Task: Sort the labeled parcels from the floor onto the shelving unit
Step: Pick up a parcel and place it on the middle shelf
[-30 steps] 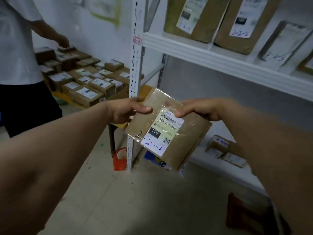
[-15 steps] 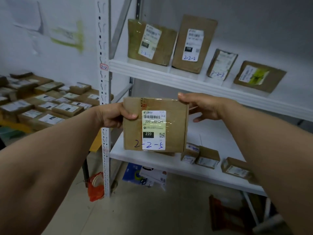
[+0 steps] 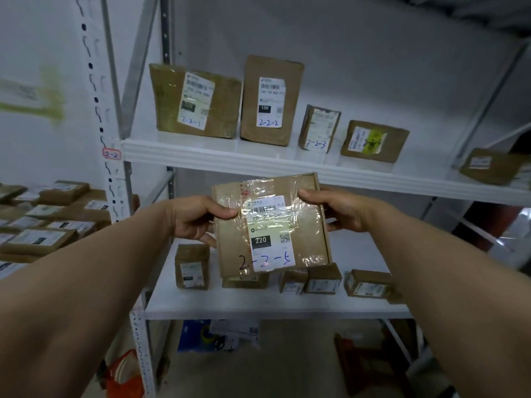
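head | fingers (image 3: 207,240) of left hand (image 3: 195,218) and right hand (image 3: 342,209) curled round side edges of parcel (image 3: 273,225) | label kept facing up, likely for reading its 2-2-5 mark | parcel just below and in front of shelf (image 3: 230,160) tagged 2-2 | row of boxes (image 3: 270,101) on shelf, marked 2-2-1 onward

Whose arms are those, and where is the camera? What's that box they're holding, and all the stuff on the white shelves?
There is no machine here, just a person wearing a small camera on their head, so you see what they see, looking forward and down. The two arms are theirs. The left hand and the right hand grip the sides of a brown parcel with a white label. The pen marks on it read 2-2 and then what looks like a 5. Behind it stands a white shelving unit. On its upper shelf stand parcels marked 2-2-1, 2-2-2 and 2-2-3. Smaller parcels sit on the lower shelf. More parcels lie piled at the far left.
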Available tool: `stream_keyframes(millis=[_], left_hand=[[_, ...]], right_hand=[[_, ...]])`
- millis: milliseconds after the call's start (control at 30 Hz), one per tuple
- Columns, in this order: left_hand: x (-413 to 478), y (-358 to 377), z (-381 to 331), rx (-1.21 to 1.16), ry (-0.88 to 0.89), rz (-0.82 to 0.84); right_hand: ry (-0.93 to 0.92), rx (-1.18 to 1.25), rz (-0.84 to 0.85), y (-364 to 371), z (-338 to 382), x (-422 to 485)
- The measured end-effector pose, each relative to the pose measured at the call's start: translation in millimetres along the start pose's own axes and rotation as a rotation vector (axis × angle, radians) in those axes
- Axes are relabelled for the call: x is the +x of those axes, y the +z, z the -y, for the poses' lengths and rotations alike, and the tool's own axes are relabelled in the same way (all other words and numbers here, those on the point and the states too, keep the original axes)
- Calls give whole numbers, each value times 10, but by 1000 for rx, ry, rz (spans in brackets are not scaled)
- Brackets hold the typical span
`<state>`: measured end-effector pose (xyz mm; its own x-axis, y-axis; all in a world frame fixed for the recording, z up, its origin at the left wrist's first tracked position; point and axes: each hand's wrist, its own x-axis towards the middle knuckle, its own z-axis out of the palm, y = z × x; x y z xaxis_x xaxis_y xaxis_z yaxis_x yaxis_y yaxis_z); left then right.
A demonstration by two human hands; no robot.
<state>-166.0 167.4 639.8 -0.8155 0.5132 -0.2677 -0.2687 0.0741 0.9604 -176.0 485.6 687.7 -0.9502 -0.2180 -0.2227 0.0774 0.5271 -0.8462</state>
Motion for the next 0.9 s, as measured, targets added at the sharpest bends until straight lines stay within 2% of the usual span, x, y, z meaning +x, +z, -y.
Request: stream_keyframes(millis=[133, 333, 533, 767, 900], left_hand=[[230, 133, -260, 128, 34, -20], [508, 422, -791, 270, 229, -50], [772, 700, -1318, 336, 376, -156], [1180, 952, -1725, 223, 478, -202], [1446, 1218, -1894, 159, 570, -259]], right_hand=[[-63, 98, -219, -215, 13, -67], [-202, 307, -553, -545, 67, -143], [-219, 396, -801, -882, 122, -191], [-241, 320, -888, -1289, 88, -223], [-261, 354, -913, -1593, 26, -186]])
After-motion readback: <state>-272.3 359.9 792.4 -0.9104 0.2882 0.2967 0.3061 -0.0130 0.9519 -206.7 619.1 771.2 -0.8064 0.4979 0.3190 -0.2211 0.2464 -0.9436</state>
